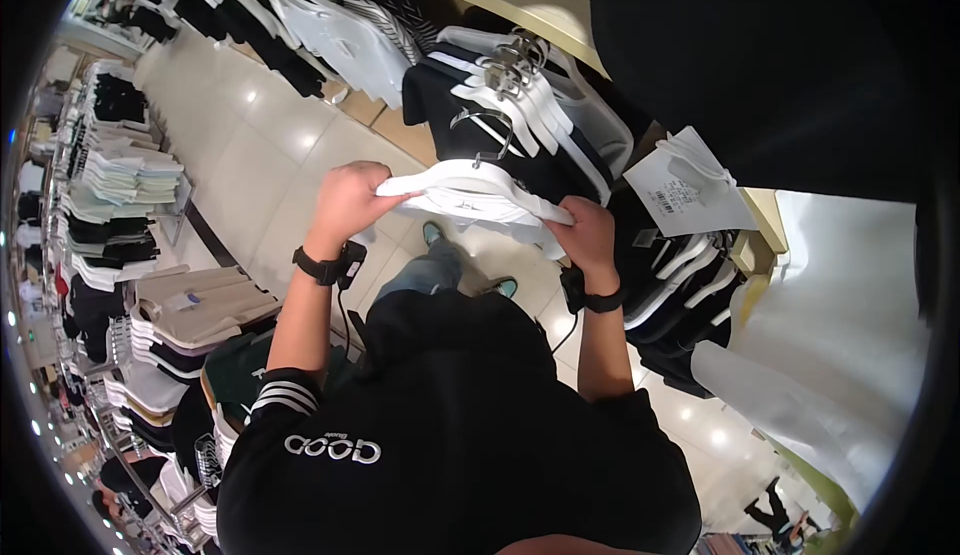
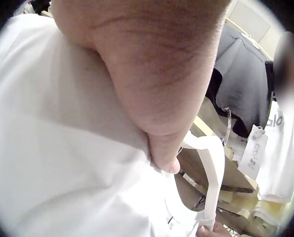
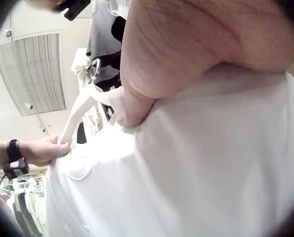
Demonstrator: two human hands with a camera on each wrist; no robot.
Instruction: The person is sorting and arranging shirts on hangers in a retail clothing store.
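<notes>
A white shirt (image 3: 196,163) hangs on a white hanger (image 1: 450,171) held out in front of the body, its metal hook pointing away. My left hand (image 1: 350,198) grips one shoulder of the hanger and shirt, thumb along the top. At the other shoulder my right hand (image 1: 587,235) pinches the hanger end with the cloth. In the left wrist view the white shirt (image 2: 53,143) fills the lower left, its round neckline below the hanger. My left hand (image 3: 46,149) also shows across the shirt in the right wrist view.
A rail of white hangers (image 1: 515,105) with dark and white clothes stands just beyond the hands. A paper tag (image 1: 685,190) hangs at the right, near a large white cloth (image 1: 840,325). Folded clothes (image 1: 190,305) and racks line the left. Pale tiled floor (image 1: 240,105) lies between.
</notes>
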